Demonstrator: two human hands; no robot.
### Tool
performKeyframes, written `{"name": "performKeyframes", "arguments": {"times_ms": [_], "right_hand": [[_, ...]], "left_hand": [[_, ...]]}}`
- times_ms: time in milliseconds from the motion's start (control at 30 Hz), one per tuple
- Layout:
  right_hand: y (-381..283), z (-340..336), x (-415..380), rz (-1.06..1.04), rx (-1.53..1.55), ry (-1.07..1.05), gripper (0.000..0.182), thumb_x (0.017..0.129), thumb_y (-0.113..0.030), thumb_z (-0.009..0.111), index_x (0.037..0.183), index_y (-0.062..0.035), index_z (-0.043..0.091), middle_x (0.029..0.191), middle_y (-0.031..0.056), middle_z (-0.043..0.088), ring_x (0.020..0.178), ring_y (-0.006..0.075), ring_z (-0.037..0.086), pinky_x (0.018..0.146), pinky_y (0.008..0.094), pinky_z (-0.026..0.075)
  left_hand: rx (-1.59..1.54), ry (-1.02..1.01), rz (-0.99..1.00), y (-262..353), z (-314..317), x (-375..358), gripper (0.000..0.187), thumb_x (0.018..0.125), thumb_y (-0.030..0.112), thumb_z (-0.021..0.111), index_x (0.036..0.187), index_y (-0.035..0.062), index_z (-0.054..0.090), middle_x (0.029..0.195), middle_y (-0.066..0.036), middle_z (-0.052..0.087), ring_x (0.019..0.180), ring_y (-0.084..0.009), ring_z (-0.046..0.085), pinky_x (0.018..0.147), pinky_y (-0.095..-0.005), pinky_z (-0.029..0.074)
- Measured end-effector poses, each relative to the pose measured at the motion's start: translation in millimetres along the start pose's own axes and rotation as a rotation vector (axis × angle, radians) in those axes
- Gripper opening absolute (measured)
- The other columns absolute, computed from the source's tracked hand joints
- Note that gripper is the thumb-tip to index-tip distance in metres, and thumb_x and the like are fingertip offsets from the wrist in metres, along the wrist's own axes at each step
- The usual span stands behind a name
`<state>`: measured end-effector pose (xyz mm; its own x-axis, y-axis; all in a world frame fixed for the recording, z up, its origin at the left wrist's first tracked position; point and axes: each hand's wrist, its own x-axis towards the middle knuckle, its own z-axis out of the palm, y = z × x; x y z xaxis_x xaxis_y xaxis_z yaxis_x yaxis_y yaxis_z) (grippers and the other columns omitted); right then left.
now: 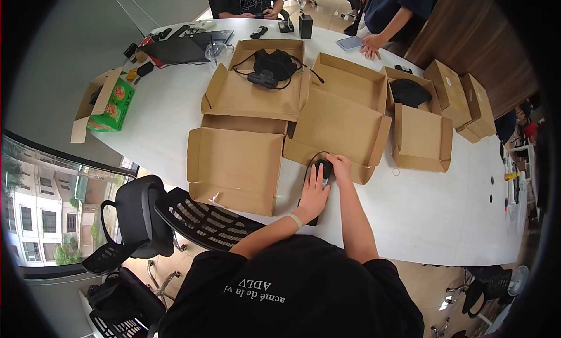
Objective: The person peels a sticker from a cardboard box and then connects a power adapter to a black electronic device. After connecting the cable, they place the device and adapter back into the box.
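Observation:
A small black device [325, 170] with a thin black cable looping off it lies on the white table [432, 209], at the front edge of an open cardboard box [342, 125]. My left hand [312, 196], with a pale wristband, lies over the device with its fingers stretched along it. My right hand [340, 164] curls its fingers onto the device's far side. A dark flat item [313, 222] shows under my left wrist. A second open box [236, 163] lies empty just left of my hands.
Two further open boxes hold black gear, one at the back [257, 84] and one on the right [422, 125]. Closed boxes [461, 95] are stacked far right. A green carton [112, 107], laptop [178, 49] and cup [217, 50] sit far left. Other people sit and stand at the far end. A black chair [146, 215] stands beside me.

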<state>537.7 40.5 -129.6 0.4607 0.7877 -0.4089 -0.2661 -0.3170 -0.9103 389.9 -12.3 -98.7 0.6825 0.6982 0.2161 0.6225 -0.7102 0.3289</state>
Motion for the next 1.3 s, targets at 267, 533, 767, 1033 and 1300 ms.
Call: {"name": "performKeyframes", "arguments": {"times_ms": [267,533,767,1033,1300], "right_hand": [[2.7,-3.1,2.2,-0.034,-0.122,0.018,0.026,0.078,-0.026,0.074,0.065,-0.0074,0.062,0.060,-0.0018,0.054,0.052,0.0070,0.046,0.046,0.0242,0.034],[4.7,-12.0,5.0,0.066,0.093,-0.058,0.016,0.081,-0.019,0.072,0.075,-0.0044,0.066,0.070,0.0003,0.061,0.062,0.0078,0.054,0.055,0.0232,0.041],[-2.4,-7.8,8.0,0.069,0.046,-0.023,0.018,0.080,-0.016,0.071,0.070,-0.0027,0.066,0.061,-0.0007,0.057,0.053,0.0078,0.048,0.049,0.0247,0.036],[5.4,-9.2,11.8,0.063,0.003,-0.002,0.018,0.081,-0.017,0.070,0.071,-0.0029,0.066,0.060,0.0003,0.058,0.052,0.0093,0.048,0.049,0.0271,0.038],[13.0,-9.1,19.4,-0.100,-0.365,0.076,0.020,0.076,-0.021,0.070,0.068,-0.0029,0.067,0.057,0.0055,0.059,0.053,0.0136,0.053,0.052,0.0329,0.042]], "left_hand": [[0.009,0.036,-0.018,0.0,8.3,0.9,0.015,0.085,0.013,0.054,0.093,0.0027,0.060,0.147,-0.031,0.021,0.134,-0.0491,0.021,0.104,-0.0534,0.030],[-0.017,-0.016,0.027,-2.0,4.0,1.8,0.024,0.074,0.012,0.065,0.097,0.0088,0.060,0.147,-0.031,0.019,0.134,-0.0502,0.021,0.101,-0.0518,0.034],[-0.030,-0.033,0.006,-0.7,2.0,3.3,0.021,0.075,0.015,0.066,0.093,0.0070,0.059,0.148,-0.030,0.016,0.136,-0.0489,0.019,0.103,-0.0515,0.033],[-0.009,-0.058,0.006,0.4,1.8,3.6,0.024,0.074,0.012,0.065,0.097,0.0089,0.060,0.148,-0.030,0.016,0.136,-0.0497,0.019,0.101,-0.0519,0.034],[0.003,0.013,0.002,-2.3,7.1,1.8,0.021,0.077,0.013,0.062,0.097,0.0051,0.061,0.147,-0.033,0.019,0.134,-0.0511,0.021,0.101,-0.0527,0.034]]}}
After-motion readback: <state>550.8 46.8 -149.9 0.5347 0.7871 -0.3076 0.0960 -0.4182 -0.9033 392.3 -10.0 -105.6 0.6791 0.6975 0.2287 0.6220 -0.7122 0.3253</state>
